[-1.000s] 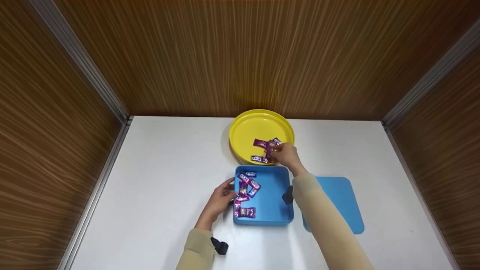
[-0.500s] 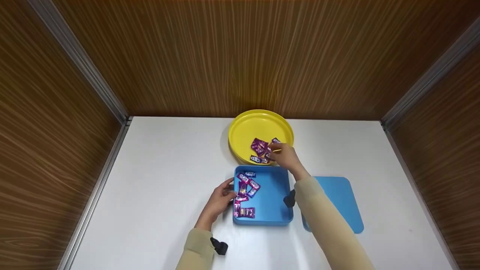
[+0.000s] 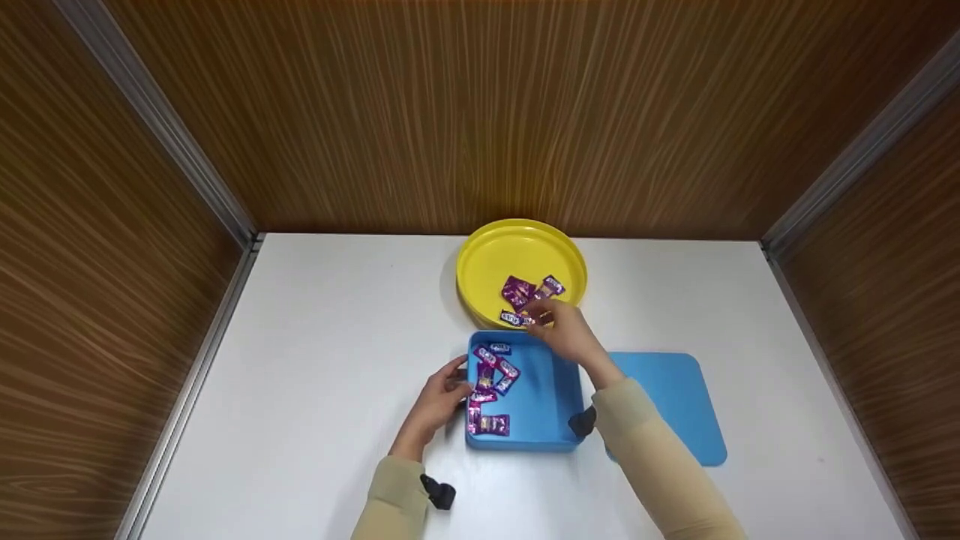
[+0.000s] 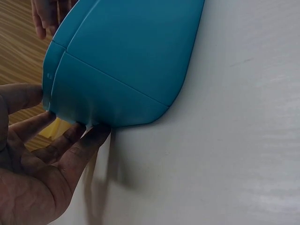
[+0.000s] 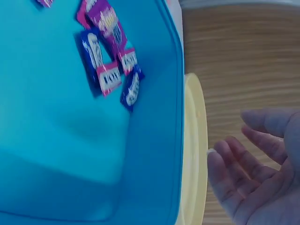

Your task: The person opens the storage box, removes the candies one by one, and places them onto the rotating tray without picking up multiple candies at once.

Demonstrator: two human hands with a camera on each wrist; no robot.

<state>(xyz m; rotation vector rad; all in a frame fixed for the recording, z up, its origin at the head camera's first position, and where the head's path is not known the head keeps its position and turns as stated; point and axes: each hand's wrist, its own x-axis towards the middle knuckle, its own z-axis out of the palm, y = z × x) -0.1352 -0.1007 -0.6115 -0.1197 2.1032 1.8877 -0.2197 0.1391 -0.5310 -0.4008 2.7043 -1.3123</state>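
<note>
Several purple, pink and blue wrapped candies (image 3: 519, 291) lie in the near half of the yellow round tray (image 3: 517, 255). At the tray's near edge, my right hand (image 3: 566, 330) has its fingertips over a few of these candies. The right wrist view shows that right hand (image 5: 262, 173) with its fingers loosely bent and nothing visible between them. An open blue box (image 3: 540, 390) stands just in front of the tray, with more wrapped candies (image 5: 108, 77) along its left side. Against the box's left wall, my left hand (image 4: 42, 159) rests with its fingers spread and fingertips touching it.
A flat blue lid (image 3: 679, 405) lies on the white table (image 3: 322, 337) right of the box, partly under the right forearm. Behind the tray rises a wood-grain wall (image 3: 480, 120), with similar panels at both sides.
My right hand has moved along the tray toward its near edge, uncovering candies at the right. The pile has shifted slightly. My left hand and the box stay in place.
</note>
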